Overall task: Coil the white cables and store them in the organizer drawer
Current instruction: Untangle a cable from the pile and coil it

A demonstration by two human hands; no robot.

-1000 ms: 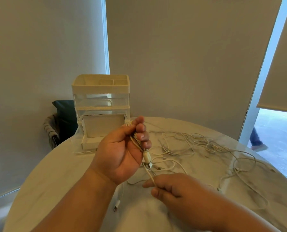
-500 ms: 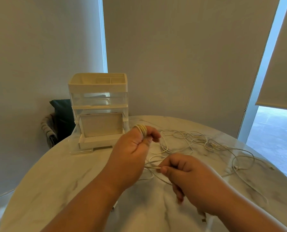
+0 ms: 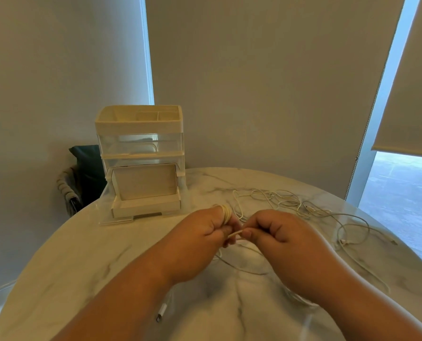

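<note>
My left hand (image 3: 200,238) holds a white cable, with several turns of it wound around the fingers as a small coil (image 3: 226,212). My right hand (image 3: 276,233) pinches the same cable's free strand right beside the left fingertips. The cable's plug (image 3: 161,312) lies on the table under my left forearm. More loose white cables (image 3: 286,203) lie tangled to the right of my hands. The cream and clear organizer (image 3: 141,153) stands at the far left of the table, its bottom drawer (image 3: 145,193) pulled out.
The round marble table (image 3: 87,262) carries everything. A dark bag and a chair back (image 3: 82,178) sit behind the table's left edge. Walls and window blinds close off the back.
My left hand turned over and wound more cable around its fingers. My right hand rose from low on the table to meet the left fingertips. The view tilted slightly.
</note>
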